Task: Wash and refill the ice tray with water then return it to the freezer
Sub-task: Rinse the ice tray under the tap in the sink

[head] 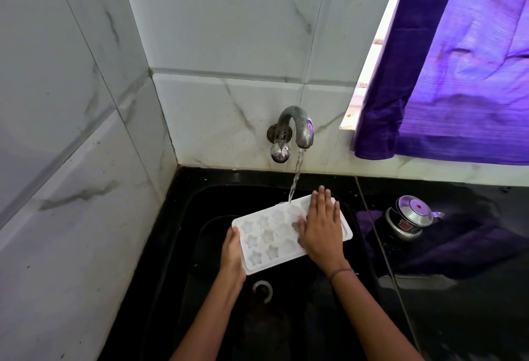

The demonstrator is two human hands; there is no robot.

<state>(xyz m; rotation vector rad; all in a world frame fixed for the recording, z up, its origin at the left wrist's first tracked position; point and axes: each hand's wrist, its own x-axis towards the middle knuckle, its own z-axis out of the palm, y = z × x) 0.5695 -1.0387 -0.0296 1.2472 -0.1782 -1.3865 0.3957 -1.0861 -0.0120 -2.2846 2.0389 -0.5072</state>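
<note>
Water (pixel 295 177) from one tap (pixel 299 126) lands on the far edge of one white ice tray (pixel 270 242) with star-shaped cups, held over one black sink (pixel 286 332). The left hand (pixel 233 254) grips its near-left corner, thumb on the rim. The right hand (pixel 322 232) lies flat on its right half, fingers straight, hiding some cups.

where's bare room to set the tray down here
Bare: sink floor around the drain, under the tray; black counter right of the sink, nearer than the steel pot. Crowded: under the tap, where left hand and right hand are on the tray.
</note>
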